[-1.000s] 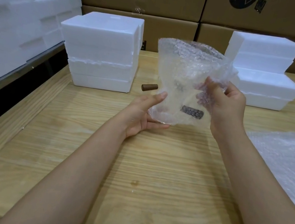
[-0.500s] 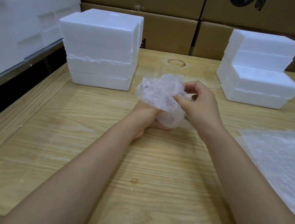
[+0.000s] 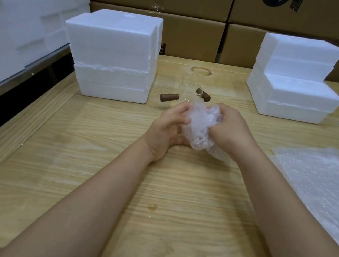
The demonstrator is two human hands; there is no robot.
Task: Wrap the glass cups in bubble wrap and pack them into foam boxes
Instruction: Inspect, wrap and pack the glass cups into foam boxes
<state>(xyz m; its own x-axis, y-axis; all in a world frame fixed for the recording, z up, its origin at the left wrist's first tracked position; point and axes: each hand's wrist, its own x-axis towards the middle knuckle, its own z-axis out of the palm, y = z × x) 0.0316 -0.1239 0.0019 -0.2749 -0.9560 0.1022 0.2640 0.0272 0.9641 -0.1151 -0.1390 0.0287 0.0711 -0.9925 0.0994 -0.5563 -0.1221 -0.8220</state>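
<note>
The left hand (image 3: 167,128) is curling its fingers round the left side of a crumpled bubble-wrap wad (image 3: 197,130), and the right hand (image 3: 230,128) is clenching round its right side, so both are grasping the one wad just above the wooden table (image 3: 109,185). Whether anything is sitting inside the wad I cannot tell. It is looking like the wrapping step, with packing not yet begun. At twelve o'clock from the hands one clear glass cup (image 3: 190,87) is standing upright and bare, with a brown handle (image 3: 203,95) showing at its right. A second brown piece (image 3: 169,97) is lying at eleven o'clock, possibly belonging to another cup too clear to make out. The next move is probably calling for bringing wrap and glass together gently, without tipping the cup. Two foam box stacks are waiting, a left stack (image 3: 114,51) at ten o'clock and a right stack (image 3: 293,81) at two. Flat bubble wrap sheets (image 3: 322,187), too many to count, are lying at four.
</note>
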